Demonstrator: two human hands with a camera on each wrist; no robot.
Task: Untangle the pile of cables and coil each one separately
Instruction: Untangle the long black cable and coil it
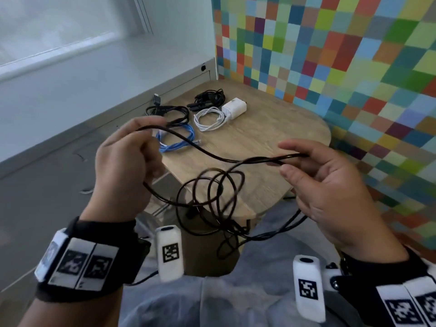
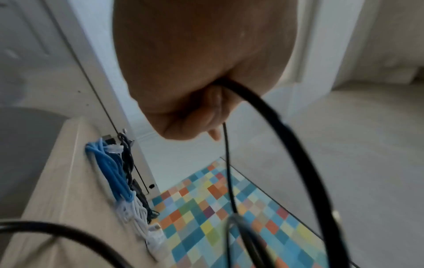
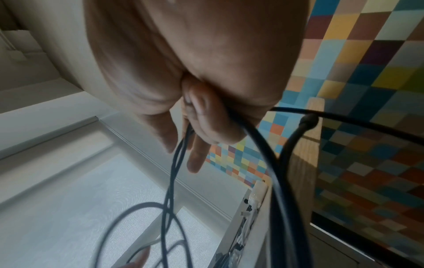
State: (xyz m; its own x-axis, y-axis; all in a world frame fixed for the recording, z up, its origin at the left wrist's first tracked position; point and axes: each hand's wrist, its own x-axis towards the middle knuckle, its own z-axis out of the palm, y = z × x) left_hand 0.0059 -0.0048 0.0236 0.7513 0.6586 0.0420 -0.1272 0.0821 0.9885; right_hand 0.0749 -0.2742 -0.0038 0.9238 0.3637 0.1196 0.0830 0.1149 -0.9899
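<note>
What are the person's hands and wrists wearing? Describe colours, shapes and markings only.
Both hands are bare, with no gloves or rings in view. The left hand has a wide black wrist band carrying white rectangular panels printed with black square code patterns. The right hand has a matching black band with similar panels. A white rounded block bearing a black code tag juts from each wrist.

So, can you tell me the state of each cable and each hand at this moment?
Long black cable: held in the air, tangled loops hanging.
Left hand: grips the black cable.
Right hand: pinches a doubled length of it.
Blue cable: coiled on the table.
White cable: coiled, beside its charger.
Two more black cables: bundled at the table's far side.
</note>
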